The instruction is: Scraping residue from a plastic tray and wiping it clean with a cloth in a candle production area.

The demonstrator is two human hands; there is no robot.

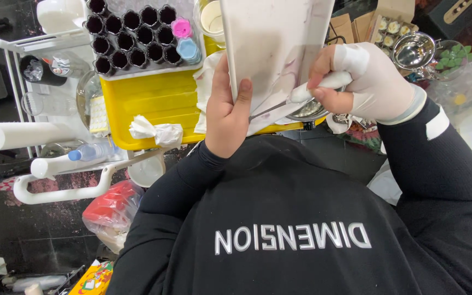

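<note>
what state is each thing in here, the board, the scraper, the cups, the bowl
flat white rectangular board: tilted up on edge, smeared, gripped at its lower left edge by the bare left hand
thin metal scraper with white handle: held in the gloved right hand, blade against the board
dark round cups in the grey tray: upright, open
shiny metal bowl: upright, looks empty
white paper roll: lying on its side

A yellow tray-like work surface (pixel 154 98), carrying a white rack of dark cups (pixel 135 38) at its far edge, with one pink cup (pixel 181 27) and one blue cup (pixel 188 49) beside the rack. Nearer the front edge, a crumpled white tissue (pixel 157 131). To the left, a white wire cart (pixel 55 175) bearing a paper roll (pixel 23 135) and a clear plastic bottle (pixel 91 152).
</note>
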